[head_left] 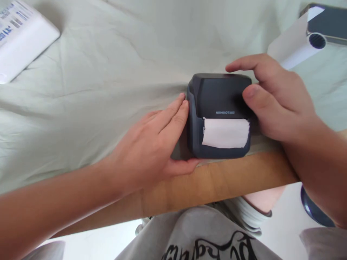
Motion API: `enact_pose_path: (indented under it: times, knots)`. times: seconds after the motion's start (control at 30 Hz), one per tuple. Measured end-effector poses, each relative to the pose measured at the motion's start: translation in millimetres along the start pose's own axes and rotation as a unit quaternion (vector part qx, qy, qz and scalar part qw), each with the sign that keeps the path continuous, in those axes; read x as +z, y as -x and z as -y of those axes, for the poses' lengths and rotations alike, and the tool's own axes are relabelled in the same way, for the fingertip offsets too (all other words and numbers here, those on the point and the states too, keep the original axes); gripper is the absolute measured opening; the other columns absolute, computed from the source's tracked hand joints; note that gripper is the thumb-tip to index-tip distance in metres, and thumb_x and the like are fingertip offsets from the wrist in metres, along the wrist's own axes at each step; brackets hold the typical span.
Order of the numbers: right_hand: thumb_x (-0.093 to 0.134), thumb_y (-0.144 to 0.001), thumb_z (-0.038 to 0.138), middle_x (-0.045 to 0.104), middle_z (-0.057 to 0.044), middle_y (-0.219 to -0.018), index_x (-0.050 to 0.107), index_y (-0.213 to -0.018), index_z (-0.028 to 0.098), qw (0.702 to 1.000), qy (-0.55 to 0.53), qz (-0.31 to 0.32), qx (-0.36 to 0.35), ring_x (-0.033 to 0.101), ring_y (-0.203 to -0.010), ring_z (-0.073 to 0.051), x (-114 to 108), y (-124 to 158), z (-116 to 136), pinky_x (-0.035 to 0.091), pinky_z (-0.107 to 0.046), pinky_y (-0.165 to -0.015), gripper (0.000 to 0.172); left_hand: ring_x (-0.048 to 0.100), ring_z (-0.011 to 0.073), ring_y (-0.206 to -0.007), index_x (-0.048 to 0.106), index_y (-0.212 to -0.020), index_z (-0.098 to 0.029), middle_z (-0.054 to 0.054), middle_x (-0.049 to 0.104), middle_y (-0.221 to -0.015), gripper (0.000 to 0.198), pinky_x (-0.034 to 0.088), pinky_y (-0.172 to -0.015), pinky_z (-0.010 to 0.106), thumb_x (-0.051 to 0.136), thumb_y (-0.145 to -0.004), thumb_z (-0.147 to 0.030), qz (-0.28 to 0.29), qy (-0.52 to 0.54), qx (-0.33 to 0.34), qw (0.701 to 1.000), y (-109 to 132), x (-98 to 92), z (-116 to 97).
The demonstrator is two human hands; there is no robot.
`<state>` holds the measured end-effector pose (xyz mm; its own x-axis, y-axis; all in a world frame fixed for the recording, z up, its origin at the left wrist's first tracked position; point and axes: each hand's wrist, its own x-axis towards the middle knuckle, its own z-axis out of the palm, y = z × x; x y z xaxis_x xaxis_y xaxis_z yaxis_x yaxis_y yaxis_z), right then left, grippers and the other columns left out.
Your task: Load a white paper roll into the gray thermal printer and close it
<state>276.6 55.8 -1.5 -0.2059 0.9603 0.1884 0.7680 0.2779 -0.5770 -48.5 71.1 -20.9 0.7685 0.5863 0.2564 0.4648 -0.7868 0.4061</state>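
Note:
A black label printer (223, 95) with "NIIMBOT" lettering sits near the table's front edge. Torn-edged white paper (226, 133) shows at its front slot. My left hand (151, 144) braces the printer's left side with straight fingers, its thumb at the near left corner. On the other side, my right hand (279, 97) holds the printer, thumb pressed on the top right edge. Its index finger reaches toward the back edge; the remaining fingers are hidden from view.
A pale cloth (94, 65) with creases covers the table, leaving a wooden front edge (217, 177) bare. At the upper left lies a white box (29, 39) with printed labels. A white paper roll (295, 43) and a dark phone-like object (329, 23) are at the upper right.

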Motion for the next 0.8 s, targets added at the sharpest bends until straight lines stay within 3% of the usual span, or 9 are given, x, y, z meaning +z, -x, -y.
enact_pose_path:
  times: [0.2, 0.27, 0.4, 0.53, 0.63, 0.8]
  knots:
    - [0.045, -0.121, 0.082, 0.051, 0.01, -0.062, 0.068, -0.161, 0.04, 0.998, -0.033, 0.034, -0.044, 0.054, -0.048, -0.009, -5.4, -2.6, -7.1, 0.055, -0.025, -0.055, 0.063, 0.062, 0.0453, -0.173, 0.043, -0.186, -0.032, 0.014, 0.029, -0.206, 0.092, 0.068, -0.136, 0.057, 0.074, -0.109, -0.072, 0.007, 0.037, -0.035, 0.999, -0.4, -2.9, 0.4]
    - [0.052, -0.121, 0.079, 0.054, 0.01, -0.06, 0.068, -0.163, 0.039, 0.996, -0.048, 0.039, -0.065, 0.05, -0.045, -0.008, -4.9, -3.7, -11.1, 0.053, -0.024, -0.051, 0.06, 0.061, 0.0444, -0.174, 0.043, -0.184, -0.033, 0.013, 0.027, -0.206, 0.09, 0.067, -0.137, 0.056, 0.076, -0.109, -0.068, 0.008, 0.04, -0.042, 0.998, 0.4, -2.2, 0.5]
    - [0.071, -0.117, 0.066, 0.07, 0.012, -0.069, 0.056, -0.173, 0.041, 0.986, -0.124, 0.083, -0.079, 0.061, -0.047, -0.01, -6.5, -2.9, -18.7, 0.051, -0.022, -0.045, 0.064, 0.064, 0.0471, -0.171, 0.043, -0.183, -0.028, 0.021, 0.037, -0.201, 0.096, 0.066, -0.137, 0.058, 0.081, -0.106, -0.068, -0.003, 0.035, -0.03, 0.999, 1.6, 1.3, 2.0]
    - [0.079, -0.112, 0.066, 0.08, 0.007, -0.081, 0.051, -0.176, 0.037, 0.974, -0.183, 0.136, -0.015, 0.073, -0.057, -0.014, -12.8, -1.2, -20.6, 0.055, -0.022, -0.047, 0.076, 0.062, 0.047, -0.173, 0.036, -0.186, -0.023, 0.027, 0.05, -0.192, 0.112, 0.065, -0.138, 0.063, 0.092, -0.098, -0.065, -0.012, 0.031, -0.017, 0.999, -0.1, 4.9, 4.3]
    - [0.079, -0.11, 0.072, 0.074, 0.008, -0.072, 0.058, -0.171, 0.033, 0.973, -0.192, 0.125, -0.001, 0.068, -0.052, -0.011, -13.9, -2.8, -20.8, 0.051, -0.019, -0.047, 0.076, 0.063, 0.0457, -0.172, 0.041, -0.183, -0.025, 0.025, 0.055, -0.188, 0.108, 0.063, -0.139, 0.063, 0.095, -0.097, -0.064, -0.015, 0.04, -0.012, 0.999, -3.0, 5.4, 4.7]
    - [0.068, -0.11, 0.088, 0.051, 0.012, -0.054, 0.068, -0.162, 0.029, 0.985, -0.159, 0.06, -0.011, 0.045, -0.04, -0.005, -6.0, -6.2, -20.7, 0.034, -0.016, -0.043, 0.078, 0.074, 0.0418, -0.157, 0.051, -0.174, -0.026, 0.021, 0.069, -0.17, 0.089, 0.07, -0.13, 0.058, 0.093, -0.102, -0.055, -0.041, 0.061, -0.001, 0.997, -7.8, 4.4, 2.8]
